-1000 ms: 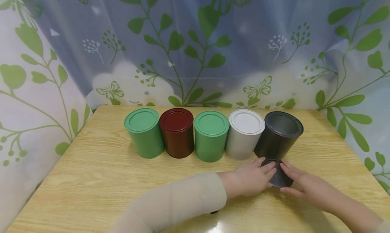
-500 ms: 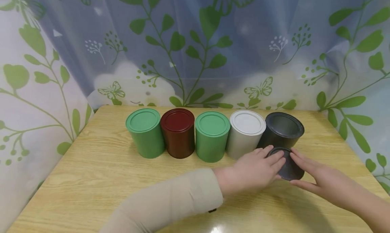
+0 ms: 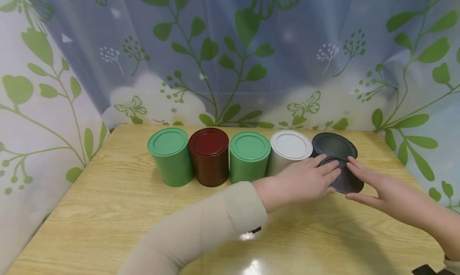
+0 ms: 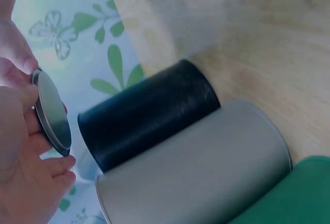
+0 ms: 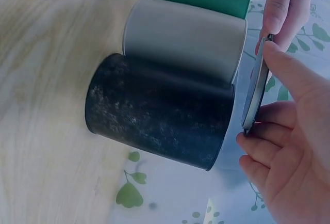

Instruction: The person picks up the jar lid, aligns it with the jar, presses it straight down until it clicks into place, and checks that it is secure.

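Observation:
My left hand [image 3: 300, 181] and right hand [image 3: 391, 197] hold a round black lid [image 3: 346, 178] between them, each gripping its edge from its own side. In the head view the lid overlaps the near side of the black can [image 5: 160, 110], whose top looks open and dark inside. Both wrist views show the lid raised a short way beyond the can's rim, apart from it. Seen edge-on in the right wrist view, the lid has my right thumb on one face and fingers by the other. The left fingertips partly cover its left side in the head view.
Left of the black can, a light grey can [image 3: 292, 145] with a white lid stands close by, then a green can [image 3: 249, 147], a dark red can [image 3: 208, 155] and another green can [image 3: 169, 143]. All stand on a wooden table [image 3: 108, 211] before a leaf-patterned curtain [image 3: 223, 79].
Both hands have carried the black lid up and away from me, slightly to the right, from in front of the black can to near its top. The cans have not moved.

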Action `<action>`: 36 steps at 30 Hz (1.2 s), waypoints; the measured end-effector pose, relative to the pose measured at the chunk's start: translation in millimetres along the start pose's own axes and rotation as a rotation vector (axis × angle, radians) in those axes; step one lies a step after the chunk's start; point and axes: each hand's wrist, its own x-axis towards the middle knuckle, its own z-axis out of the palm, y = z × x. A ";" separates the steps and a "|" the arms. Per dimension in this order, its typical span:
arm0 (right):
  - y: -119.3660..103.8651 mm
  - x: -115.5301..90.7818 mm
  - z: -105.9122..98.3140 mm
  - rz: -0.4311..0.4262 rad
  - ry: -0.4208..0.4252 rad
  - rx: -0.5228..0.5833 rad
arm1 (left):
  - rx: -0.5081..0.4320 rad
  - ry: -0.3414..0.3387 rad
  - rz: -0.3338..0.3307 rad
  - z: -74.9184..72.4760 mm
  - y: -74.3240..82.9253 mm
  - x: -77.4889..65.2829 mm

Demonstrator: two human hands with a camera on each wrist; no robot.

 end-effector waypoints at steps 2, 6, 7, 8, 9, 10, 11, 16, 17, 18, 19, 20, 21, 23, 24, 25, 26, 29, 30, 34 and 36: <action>1.6 3.7 -3.4 0.013 -0.008 0.010 | -0.002 -0.030 0.010 -1.8 -4.5 4.4; 5.9 11.8 -8.2 0.004 0.006 0.016 | -0.007 -0.067 0.039 -3.4 -15.2 13.1; 6.9 14.2 -9.4 0.002 0.005 0.014 | -0.015 -0.072 0.047 -3.3 -18.5 15.1; 8.1 16.7 -10.6 -0.004 0.010 0.014 | -0.030 -0.081 0.050 -3.3 -21.8 17.3; 9.3 19.0 -11.8 -0.008 0.013 0.008 | -0.049 -0.093 0.052 -3.5 -25.0 19.5; 10.3 21.0 -13.0 -0.006 0.013 0.003 | -0.062 -0.103 0.056 -3.7 -28.1 21.8; 11.5 22.7 -14.1 -0.005 0.012 0.001 | -0.082 -0.117 0.055 -3.9 -30.9 24.3; 17.9 31.6 -18.3 0.024 -0.006 0.001 | -0.190 -0.178 0.030 -6.8 -42.4 37.9; 19.2 33.5 -18.8 0.033 -0.012 0.007 | -0.220 -0.190 0.016 -7.4 -44.2 40.7; 20.5 35.4 -19.3 0.043 -0.018 0.014 | -0.242 -0.197 0.004 -7.8 -46.0 43.3; 21.7 37.4 -19.6 0.053 -0.025 0.025 | -0.265 -0.206 -0.010 -8.1 -47.7 45.8; 22.9 39.4 -19.7 0.062 -0.029 0.031 | -0.286 -0.211 -0.021 -8.2 -49.2 48.1; 23.9 41.2 -19.8 0.068 -0.033 0.036 | -0.307 -0.216 -0.034 -8.0 -50.6 50.1; 26.1 44.0 -20.0 0.070 -0.027 0.035 | -0.338 -0.218 -0.053 -7.8 -52.4 54.3; 27.1 45.4 -20.3 0.073 -0.026 0.036 | -0.346 -0.218 -0.061 -7.5 -53.1 56.1; 28.1 46.9 -20.7 0.071 -0.024 0.036 | -0.355 -0.221 -0.071 -7.5 -53.5 58.0; 28.9 48.3 -21.4 0.071 -0.024 0.034 | -0.363 -0.225 -0.080 -7.3 -54.1 60.0; 31.1 52.5 -23.8 0.075 -0.036 0.040 | -0.372 -0.233 -0.104 -6.4 -55.1 66.0; 31.9 53.9 -24.3 0.076 -0.042 0.044 | -0.373 -0.237 -0.109 -5.9 -55.4 67.8; 35.1 58.9 -24.9 0.083 -0.065 0.050 | -0.369 -0.245 -0.116 -2.0 -56.0 73.5; 36.5 60.2 -24.2 0.083 -0.067 0.048 | -0.357 -0.246 -0.112 -0.6 -55.3 75.3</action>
